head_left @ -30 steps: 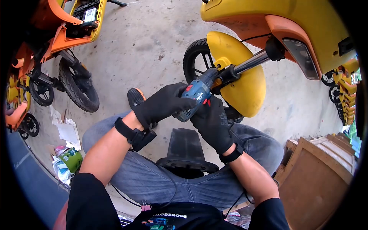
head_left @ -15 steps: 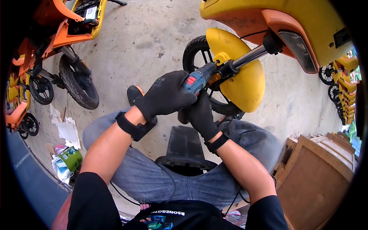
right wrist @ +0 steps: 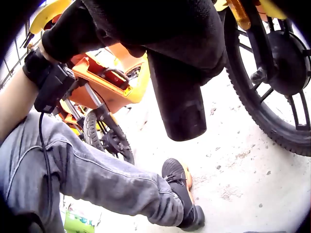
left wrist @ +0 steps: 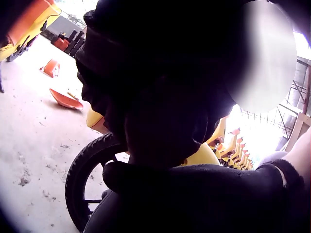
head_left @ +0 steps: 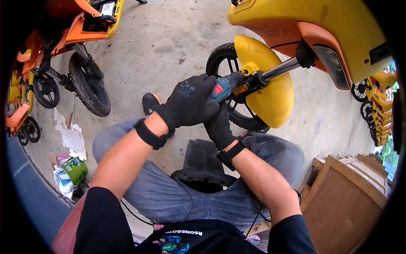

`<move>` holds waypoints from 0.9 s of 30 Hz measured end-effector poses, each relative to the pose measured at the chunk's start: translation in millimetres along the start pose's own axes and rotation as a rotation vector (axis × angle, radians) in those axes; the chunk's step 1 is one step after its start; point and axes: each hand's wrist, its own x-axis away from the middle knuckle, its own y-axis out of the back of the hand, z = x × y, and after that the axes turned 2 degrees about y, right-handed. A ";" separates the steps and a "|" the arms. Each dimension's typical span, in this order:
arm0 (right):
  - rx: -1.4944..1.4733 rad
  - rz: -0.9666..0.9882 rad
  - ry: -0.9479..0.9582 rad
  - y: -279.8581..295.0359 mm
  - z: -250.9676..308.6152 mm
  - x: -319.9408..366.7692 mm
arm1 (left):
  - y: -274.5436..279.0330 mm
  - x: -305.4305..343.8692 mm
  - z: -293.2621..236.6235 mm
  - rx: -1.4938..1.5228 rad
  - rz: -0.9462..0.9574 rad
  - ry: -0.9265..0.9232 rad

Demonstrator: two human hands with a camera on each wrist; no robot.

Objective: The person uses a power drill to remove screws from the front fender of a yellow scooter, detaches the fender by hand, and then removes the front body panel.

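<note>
A blue drill [head_left: 226,87] with red switches points at the fork beside the yellow front fender [head_left: 270,99], its nose by the yellow bracket [head_left: 249,68]. My gloved left hand [head_left: 190,101] wraps the rear of the drill body. Below it my gloved right hand [head_left: 219,128] grips the drill's handle, partly hidden under the left. In the right wrist view the black handle base [right wrist: 184,116] sticks out beneath the dark gloved right hand [right wrist: 170,34]. The left wrist view is mostly dark glove; whether the drill tip touches a screw cannot be told.
The front wheel [head_left: 222,63] stands behind the fender. Orange and yellow scooters [head_left: 67,31] line the left. Wooden crates [head_left: 344,199] stand at the right, a black stand [head_left: 203,158] between the knees, and a green container [head_left: 74,171] at lower left.
My left hand has slid forward over the rear of the drill, hiding more of it. My right hand has shifted lower and leftward beneath it. The drill has turned slightly, still by the bracket.
</note>
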 end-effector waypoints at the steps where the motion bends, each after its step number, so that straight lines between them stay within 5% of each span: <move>1: 0.235 -0.002 0.084 -0.5 4.1 2.5 | 2.4 -0.7 -0.4 -0.038 -0.018 -0.050; 2: 0.469 -0.001 0.170 -1.7 8.8 2.9 | 5.1 -3.6 2.4 -0.038 -0.023 -0.047; 10: 0.560 -0.078 0.142 -18.5 43.5 9.3 | 9.9 -15.6 36.4 0.611 0.233 0.326; 20: 0.281 -0.201 0.155 -32.0 -5.0 -4.3 | 11.4 -17.4 23.5 0.298 0.147 0.187; 22: 0.213 -0.225 0.216 -29.4 -26.5 -10.2 | 3.5 -16.0 21.0 0.080 -0.063 0.047; 24: 0.711 -0.256 0.361 -22.4 -47.2 -17.6 | 0.8 -15.5 18.0 0.070 -0.083 0.052; 25: 0.711 -0.255 0.359 -14.2 -60.0 -20.6 | -0.2 -14.3 17.3 0.060 -0.093 0.056; 27: 1.138 -0.082 0.382 -5.9 -67.8 -26.3 | -0.7 -13.8 18.8 0.026 -0.070 0.062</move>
